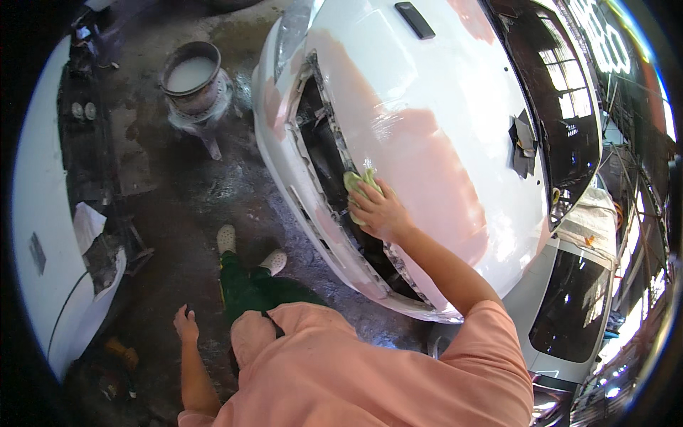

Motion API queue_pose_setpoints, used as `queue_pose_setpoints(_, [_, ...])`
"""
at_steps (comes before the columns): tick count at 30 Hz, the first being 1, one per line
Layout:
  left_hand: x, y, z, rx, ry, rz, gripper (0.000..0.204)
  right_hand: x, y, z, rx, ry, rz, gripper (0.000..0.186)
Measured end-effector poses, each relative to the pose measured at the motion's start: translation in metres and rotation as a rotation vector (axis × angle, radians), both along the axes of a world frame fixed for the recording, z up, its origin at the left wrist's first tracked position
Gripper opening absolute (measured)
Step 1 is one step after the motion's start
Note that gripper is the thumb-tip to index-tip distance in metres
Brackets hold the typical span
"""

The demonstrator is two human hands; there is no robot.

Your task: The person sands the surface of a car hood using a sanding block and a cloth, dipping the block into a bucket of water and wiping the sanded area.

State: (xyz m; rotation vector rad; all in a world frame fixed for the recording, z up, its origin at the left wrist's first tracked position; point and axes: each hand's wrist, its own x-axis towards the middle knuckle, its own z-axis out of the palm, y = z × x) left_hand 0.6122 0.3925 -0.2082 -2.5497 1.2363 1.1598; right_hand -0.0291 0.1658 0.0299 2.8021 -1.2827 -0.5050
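Observation:
My right hand (377, 208) presses a pale green cloth (361, 179) on the front edge of a white car hood (434, 78) with pink patches, beside the dark grille opening (316, 128). The hood's surface looks wet near the cloth. My left hand (186, 324) hangs low at my left side, away from the car, fingers loosely apart with nothing in them. Dark folded sheets (523, 144) lie near the hood's back edge, and a small black block (414, 20) rests higher up on it.
A metal pot (188, 75) of whitish liquid sits on a stand on the wet concrete floor (171, 206). Another white car (39, 199) with a dismantled end is at the left. At the right are a silver vehicle (533, 349) and metal framework. The bumper (277, 171) curves near my feet.

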Motion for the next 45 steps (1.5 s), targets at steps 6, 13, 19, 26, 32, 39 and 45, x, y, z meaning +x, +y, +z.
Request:
queue_pose_setpoints(6, [0.019, -0.016, 0.024, -0.115, -0.015, -0.063, 0.045, -0.037, 0.126, 0.013, -0.020, -0.058, -0.158, 0.061])
queue_pose_setpoints(13, [0.012, -0.053, 0.043, -0.059, -0.002, -0.115, 0.045, -0.091, 0.292, -0.005, -0.213, -0.080, -0.506, 0.059])
queue_pose_setpoints(19, [0.016, -0.105, 0.068, -0.131, -0.019, -0.208, 0.047, -0.107, 0.393, -0.040, -0.445, -0.138, -0.936, 0.065])
queue_pose_setpoints(26, [0.052, -0.161, 0.087, -0.204, -0.036, -0.154, 0.046, -0.037, 0.410, -0.109, -0.755, -0.316, -1.598, 0.060])
queue_pose_setpoints(32, [0.093, -0.191, 0.044, -0.280, 0.079, -0.131, 0.047, 0.049, 0.427, -0.185, -0.717, -1.418, -2.304, 0.047])
queue_pose_setpoints(39, [0.167, -0.236, 0.009, -0.390, 0.183, -0.041, 0.050, 0.159, 0.280, -0.208, -0.395, -1.523, -2.022, 0.053])
queue_pose_setpoints(45, [0.235, -0.306, 0.025, -0.379, 0.207, 0.011, 0.055, 0.250, 0.017, -0.192, 0.009, -1.113, -1.878, 0.059])
